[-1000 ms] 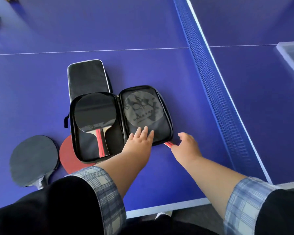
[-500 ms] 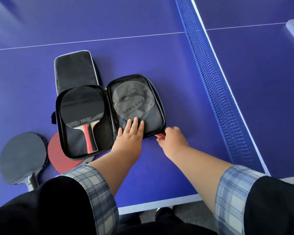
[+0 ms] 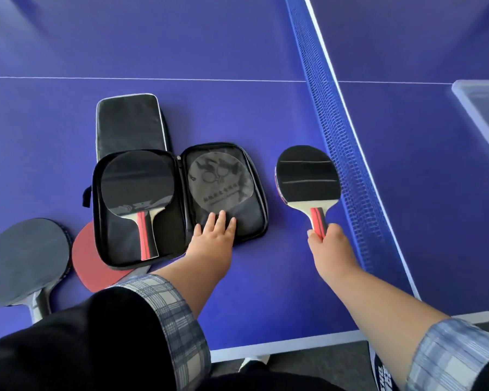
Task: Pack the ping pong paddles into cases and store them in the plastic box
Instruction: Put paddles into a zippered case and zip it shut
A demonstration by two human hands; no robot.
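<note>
An open black case [image 3: 251,221] lies flat on the blue table. A black-faced paddle [image 3: 136,187] rests in its left half, and a clear round film [image 3: 219,184] covers the right half. My left hand [image 3: 213,238] presses flat on the right half's near edge, fingers spread. My right hand [image 3: 326,244] grips the red-and-black handle of a second black-faced paddle [image 3: 307,176], held to the right of the case beside the net. A closed black case [image 3: 129,122] lies behind the open one. The plastic box [image 3: 483,114] shows at the right edge.
The blue net [image 3: 339,131] runs diagonally between the cases and the box. A dark paddle [image 3: 26,261] and a red paddle [image 3: 92,261], partly under the open case, lie at the near left. The table's white front edge [image 3: 294,347] is close to me.
My right hand took the handle sticking out from under the case's right half and drew that paddle out to the right. My left hand stayed pressed on the case.
</note>
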